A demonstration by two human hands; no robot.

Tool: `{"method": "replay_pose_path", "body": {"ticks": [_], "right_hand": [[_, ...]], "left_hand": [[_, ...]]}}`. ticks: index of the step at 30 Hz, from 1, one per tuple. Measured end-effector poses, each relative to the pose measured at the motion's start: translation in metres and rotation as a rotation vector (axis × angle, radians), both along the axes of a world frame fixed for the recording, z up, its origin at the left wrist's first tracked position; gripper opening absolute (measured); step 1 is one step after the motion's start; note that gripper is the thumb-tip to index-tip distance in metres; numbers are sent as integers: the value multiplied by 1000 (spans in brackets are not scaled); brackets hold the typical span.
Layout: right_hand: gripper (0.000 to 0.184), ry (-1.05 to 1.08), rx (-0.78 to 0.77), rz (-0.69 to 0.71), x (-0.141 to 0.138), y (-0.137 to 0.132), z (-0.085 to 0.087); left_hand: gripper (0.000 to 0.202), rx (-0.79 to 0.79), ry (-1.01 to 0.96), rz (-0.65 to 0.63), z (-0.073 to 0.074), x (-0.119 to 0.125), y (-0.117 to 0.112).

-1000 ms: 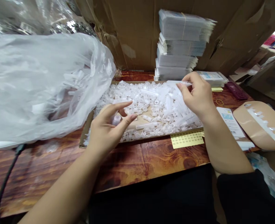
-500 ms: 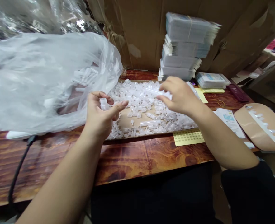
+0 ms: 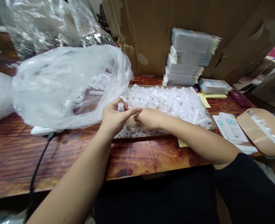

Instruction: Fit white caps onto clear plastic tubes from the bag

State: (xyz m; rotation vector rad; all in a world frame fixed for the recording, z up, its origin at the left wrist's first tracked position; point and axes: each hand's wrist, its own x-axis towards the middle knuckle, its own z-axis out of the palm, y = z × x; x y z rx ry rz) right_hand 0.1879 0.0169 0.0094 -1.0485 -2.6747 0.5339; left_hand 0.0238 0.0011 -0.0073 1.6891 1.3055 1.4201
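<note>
From my remote seat I see the left hand (image 3: 115, 117) closed around a small clear piece (image 3: 120, 107), which is pinched between the thumb and the first fingers and stands upright above the near left corner of the cardboard tray (image 3: 165, 134). I think it is held at the fingertips so that its top stays free for the other hand. The right hand (image 3: 147, 119) is curled, knuckles up, and touches the left thumb. I cannot tell if it grips something, because its fingers hide the inside. Both forearms cross the front edge of the worktop (image 3: 139, 157), probably for steadiness. The tray is shallow and wide, and so the contents are easy to reach: many loose clear caps (image 3: 146, 96), with longer tubes (image 3: 194, 107) heaped at its right end. Just to the left, a big plastic bag (image 3: 64, 84) lies on its side with the mouth toward the tray, and more tubes of the same kind show inside it. Behind the tray stand banded packets (image 3: 188, 59) in a stack against the cardboard wall.
</note>
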Motion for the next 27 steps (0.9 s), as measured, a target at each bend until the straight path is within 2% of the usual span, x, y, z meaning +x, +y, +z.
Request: {"method": "replay_pose_path", "body": {"ticks": [2, 4, 6, 9, 11, 14, 18, 21, 25, 27], "right_hand": [[24, 118, 18, -76, 13, -3, 7], [15, 421, 7, -231, 25, -8, 13], [9, 776, -78, -331, 32, -17, 17], [25, 1052, -266, -267, 27, -32, 19], [31, 1090, -361, -220, 20, -38, 18], [37, 1102, -450, -232, 12, -39, 12], [40, 1145, -512, -242, 10, -35, 3], [39, 1147, -501, -297, 7, -35, 1], [20, 1071, -413, -402, -3, -40, 5], [17, 1033, -382, -435, -8, -43, 5]], "left_hand": [[40, -27, -7, -10, 3, 0, -4], [31, 7, 75, 6, 5, 0, -8], [26, 75, 181, 2, 6, 2, -12], [26, 167, 300, -28, 5, 6, -16], [27, 188, 346, -39, 4, 8, -17], [30, 172, 379, -32, 2, 12, -18], [19, 148, 400, -49, -1, 15, -18], [16, 115, 389, -64, 0, 15, -19], [5, 26, 374, -52, 9, 15, -21], [3, -6, 392, -14, 14, 15, -22]]}}
